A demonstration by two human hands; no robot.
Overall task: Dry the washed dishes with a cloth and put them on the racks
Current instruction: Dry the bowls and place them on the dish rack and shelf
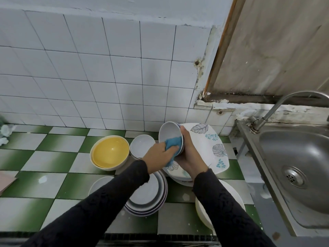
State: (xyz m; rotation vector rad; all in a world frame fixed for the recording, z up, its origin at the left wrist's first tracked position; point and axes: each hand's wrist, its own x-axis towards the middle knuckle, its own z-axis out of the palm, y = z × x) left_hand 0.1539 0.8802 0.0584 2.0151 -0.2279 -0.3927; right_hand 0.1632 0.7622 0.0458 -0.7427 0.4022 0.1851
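My right hand (188, 154) holds a small white bowl (168, 131) tilted on its side above the counter, fingers curled round its outside. My left hand (160, 155) grips a blue cloth (173, 142) and presses it against the bowl's lower rim. Below the hands lies a white plate with leaf prints (210, 145). A stack of white bowls (141, 144) stands left of the held bowl. A yellow bowl (110, 152) sits further left. A stack of white plates (149, 195) lies under my left forearm.
A steel sink (299, 168) with a curved tap (277, 107) is at the right. A large white bowl (201, 213) sits partly hidden under my right forearm. The green and white checked counter (44, 157) stretches left. A tiled wall rises behind.
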